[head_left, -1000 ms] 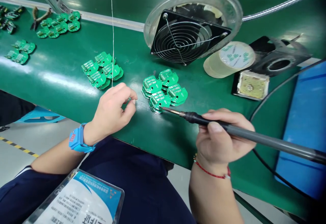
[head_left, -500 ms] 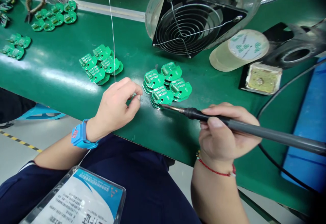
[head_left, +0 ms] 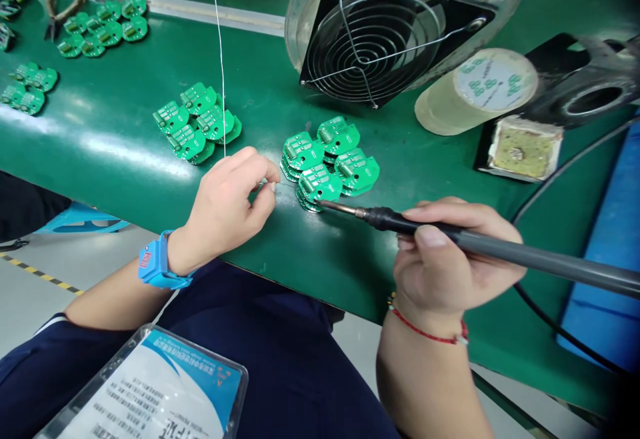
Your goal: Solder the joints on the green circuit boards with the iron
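Note:
My right hand (head_left: 455,252) is closed round the dark handle of a soldering iron (head_left: 380,218). The iron's tip meets the near edge of the front stack of green circuit boards (head_left: 320,184), one of several stacks grouped together. Left of them, my left hand (head_left: 233,206) pinches a thin solder wire (head_left: 221,59) between thumb and forefinger. That wire hangs down from above into the hand, and its short free end points right toward the front stack. Another cluster of circuit boards (head_left: 193,126) lies behind my left hand.
A black fan with a wire guard (head_left: 367,46) stands behind the boards. To its right are a roll of tape (head_left: 477,89), a soldering sponge in a tray (head_left: 523,149) and an iron stand (head_left: 590,96). Pliers (head_left: 60,12) and more boards (head_left: 105,26) lie far left; a blue bin (head_left: 605,279) sits right.
My right hand and the iron have shifted slightly right, the tip still at the front stack. My left hand keeps its pinch almost in place. The view has shifted a little.

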Available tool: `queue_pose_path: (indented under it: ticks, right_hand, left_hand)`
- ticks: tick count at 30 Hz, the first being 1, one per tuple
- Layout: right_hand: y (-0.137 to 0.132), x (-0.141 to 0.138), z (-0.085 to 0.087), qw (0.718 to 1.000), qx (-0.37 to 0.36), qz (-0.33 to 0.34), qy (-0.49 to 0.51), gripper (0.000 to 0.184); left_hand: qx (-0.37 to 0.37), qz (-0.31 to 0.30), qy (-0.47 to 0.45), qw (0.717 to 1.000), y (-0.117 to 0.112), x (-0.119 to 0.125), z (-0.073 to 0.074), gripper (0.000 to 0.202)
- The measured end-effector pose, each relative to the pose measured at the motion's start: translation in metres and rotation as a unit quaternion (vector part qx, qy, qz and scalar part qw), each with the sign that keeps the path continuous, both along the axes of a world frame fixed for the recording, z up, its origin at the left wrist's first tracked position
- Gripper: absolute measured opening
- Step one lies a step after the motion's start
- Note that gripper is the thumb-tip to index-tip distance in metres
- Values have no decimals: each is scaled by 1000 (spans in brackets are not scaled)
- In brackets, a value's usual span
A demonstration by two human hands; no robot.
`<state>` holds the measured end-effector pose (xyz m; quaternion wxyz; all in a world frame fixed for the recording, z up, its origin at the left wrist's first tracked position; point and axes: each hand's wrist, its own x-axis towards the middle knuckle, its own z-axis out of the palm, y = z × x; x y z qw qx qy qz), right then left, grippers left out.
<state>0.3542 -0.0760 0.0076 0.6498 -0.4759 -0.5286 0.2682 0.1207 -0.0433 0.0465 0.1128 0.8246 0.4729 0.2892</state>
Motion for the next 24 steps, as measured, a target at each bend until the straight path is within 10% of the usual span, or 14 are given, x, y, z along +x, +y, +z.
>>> queue_pose_path:
  ticks: [24]
  right_hand:
    - [0, 1, 0, 1000, -5, -2, -2, 10]
  left_hand:
    - [-16, -27, 22, 999, 2, 13, -8, 14]
